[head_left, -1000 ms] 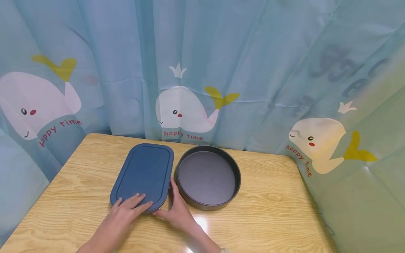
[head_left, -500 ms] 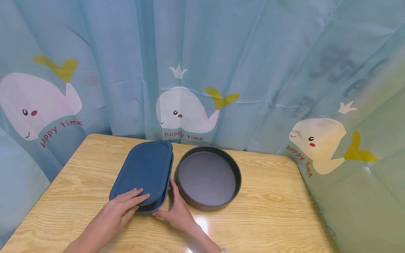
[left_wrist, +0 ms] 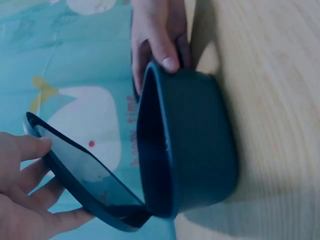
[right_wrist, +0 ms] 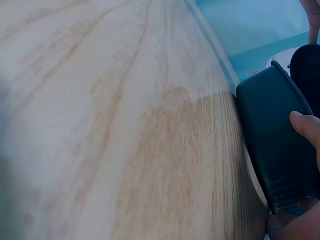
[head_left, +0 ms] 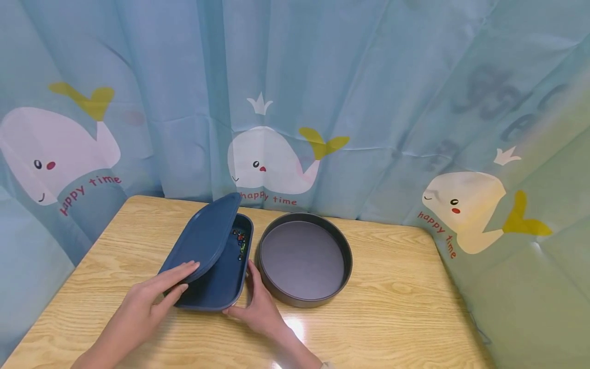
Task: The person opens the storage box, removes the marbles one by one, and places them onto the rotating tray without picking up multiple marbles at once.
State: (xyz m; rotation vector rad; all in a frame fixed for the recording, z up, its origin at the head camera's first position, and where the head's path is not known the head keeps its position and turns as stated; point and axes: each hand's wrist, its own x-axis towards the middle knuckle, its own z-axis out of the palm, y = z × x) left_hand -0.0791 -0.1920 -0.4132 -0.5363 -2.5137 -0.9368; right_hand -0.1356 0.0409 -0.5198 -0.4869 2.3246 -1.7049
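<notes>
My left hand (head_left: 143,302) pinches the near edge of a dark blue lid (head_left: 205,236), thumb beneath and fingers on top. The lid is tilted, its right side raised above the rectangular blue box (head_left: 214,289). In the left wrist view the lid (left_wrist: 85,175) slants away from the rim, its lower end at the box (left_wrist: 200,145). My right hand (head_left: 259,306) grips the box's near right corner, thumb on the near wall and fingers along the right side. Small shiny multicoloured pieces, like beads (head_left: 241,245), lie at the box's far right; the lid hides part of the inside.
A round dark grey cake pan (head_left: 304,259) stands just right of the box. Both stand on a wooden table (head_left: 392,297). Behind it hangs a blue curtain (head_left: 378,102) printed with whales.
The lid lay flat on the box; its right side has risen and tipped leftward, uncovering the inside and the small pieces. My left hand moved left with it. My right hand stayed at the corner.
</notes>
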